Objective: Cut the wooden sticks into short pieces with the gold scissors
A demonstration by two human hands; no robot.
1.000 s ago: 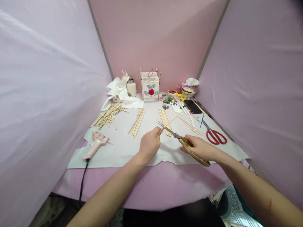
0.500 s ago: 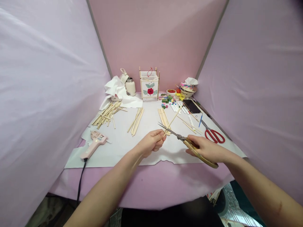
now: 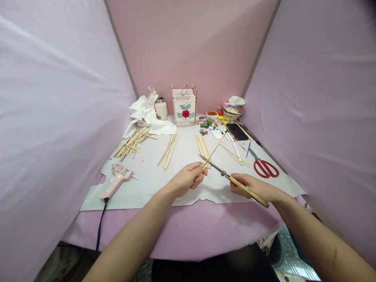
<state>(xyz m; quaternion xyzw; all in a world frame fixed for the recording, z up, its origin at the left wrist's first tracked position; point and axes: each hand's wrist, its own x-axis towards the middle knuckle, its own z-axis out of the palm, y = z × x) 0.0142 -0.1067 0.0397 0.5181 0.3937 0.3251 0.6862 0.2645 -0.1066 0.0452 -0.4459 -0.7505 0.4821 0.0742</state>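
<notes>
Pinched in the fingers of my left hand (image 3: pixel 190 178) is a thin wooden stick (image 3: pixel 216 148), slanting up and to the right. My right hand (image 3: pixel 254 187) is closed round the gold handles of a pair of scissors (image 3: pixel 241 186). The scissor blades cross the stick just above my left fingertips; whether they bite into it I cannot tell. Behind them a row of sticks (image 3: pixel 202 147) lies on white paper (image 3: pixel 149 188). Farther left is a smaller group of sticks (image 3: pixel 169 152).
A pink glue gun (image 3: pixel 117 180) and a heap of sticks (image 3: pixel 133 143) lie at left. At the back stand a lantern with a rose (image 3: pixel 185 111) and a cream jar (image 3: pixel 161 109). Red-handled scissors (image 3: pixel 266 168), markers (image 3: pixel 216 132) and a phone (image 3: pixel 237 132) are at right.
The scissor handles have come together and the blades have closed in across the stick. My left hand stays nearly in place, still pinching the stick.
</notes>
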